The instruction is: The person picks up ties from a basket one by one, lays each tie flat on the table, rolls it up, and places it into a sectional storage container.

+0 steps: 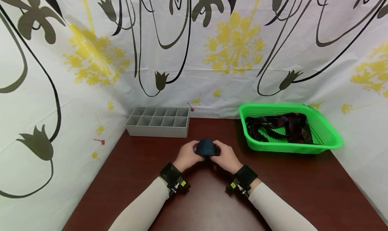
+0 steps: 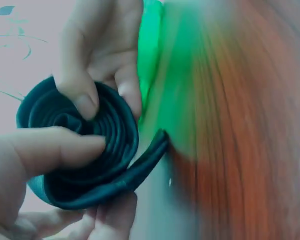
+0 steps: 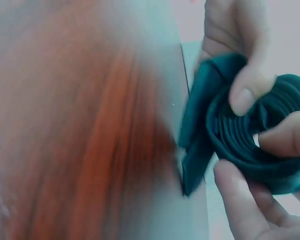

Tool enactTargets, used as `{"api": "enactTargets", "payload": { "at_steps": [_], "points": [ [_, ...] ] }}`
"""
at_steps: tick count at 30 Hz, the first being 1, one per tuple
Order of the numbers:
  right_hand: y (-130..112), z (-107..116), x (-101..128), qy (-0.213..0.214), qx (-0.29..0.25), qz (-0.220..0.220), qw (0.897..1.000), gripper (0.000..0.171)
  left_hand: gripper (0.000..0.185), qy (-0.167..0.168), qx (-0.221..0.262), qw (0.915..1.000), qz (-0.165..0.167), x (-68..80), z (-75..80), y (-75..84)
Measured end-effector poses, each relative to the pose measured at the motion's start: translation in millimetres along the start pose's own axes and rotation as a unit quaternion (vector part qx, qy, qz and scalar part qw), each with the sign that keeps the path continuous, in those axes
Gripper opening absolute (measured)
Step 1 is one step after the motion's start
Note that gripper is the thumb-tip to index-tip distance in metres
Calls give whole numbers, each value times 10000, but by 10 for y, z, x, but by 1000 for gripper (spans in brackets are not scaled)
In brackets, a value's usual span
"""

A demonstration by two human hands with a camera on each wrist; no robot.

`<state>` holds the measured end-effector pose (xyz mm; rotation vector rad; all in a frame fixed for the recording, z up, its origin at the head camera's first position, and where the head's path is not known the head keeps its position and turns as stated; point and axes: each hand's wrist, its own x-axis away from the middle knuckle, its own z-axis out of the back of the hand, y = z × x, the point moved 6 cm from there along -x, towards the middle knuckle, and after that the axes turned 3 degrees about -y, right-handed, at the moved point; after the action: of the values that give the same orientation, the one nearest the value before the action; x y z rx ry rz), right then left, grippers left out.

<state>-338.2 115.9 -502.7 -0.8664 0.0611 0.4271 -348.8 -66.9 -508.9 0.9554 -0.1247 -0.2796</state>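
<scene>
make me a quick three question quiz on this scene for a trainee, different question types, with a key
1. True or false: the left hand holds the dark blue-green rolled fabric strip while the right hand is off it.
2. Fill in: in the head view, the grey rectangular divided plastic box stands to the ___ of the bright green perforated plastic basket.
3. Where does the dark patterned fabric lie? A) in the box; B) in the basket; C) in the left hand.

Key: 1. False, both hands hold it. 2. Left. 3. B.
</scene>
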Motion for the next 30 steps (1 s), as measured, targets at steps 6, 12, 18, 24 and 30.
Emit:
{"api": "enactTargets", "payload": {
  "at_steps": [6,12,18,24,30],
  "points": [
    [-59,-17,26,502,366,127,9980,39,82,-571,1848,9798,515,72,-12,92],
    [-167,-18,64,886,201,556,9943,40,67,-192,1913,9804,432,74,-13,137],
    [-149,-19,137,787,-346,805,9930,54,72,-6,2245,9731,509,106,-80,104],
    [-144,-55,125,288,-1288,886,9873,81,69,228,2572,9635,705,109,-98,72],
    [-96,-55,34,8,-1987,736,9773,78,66,264,2594,9630,677,37,-13,29]
  ]
}}
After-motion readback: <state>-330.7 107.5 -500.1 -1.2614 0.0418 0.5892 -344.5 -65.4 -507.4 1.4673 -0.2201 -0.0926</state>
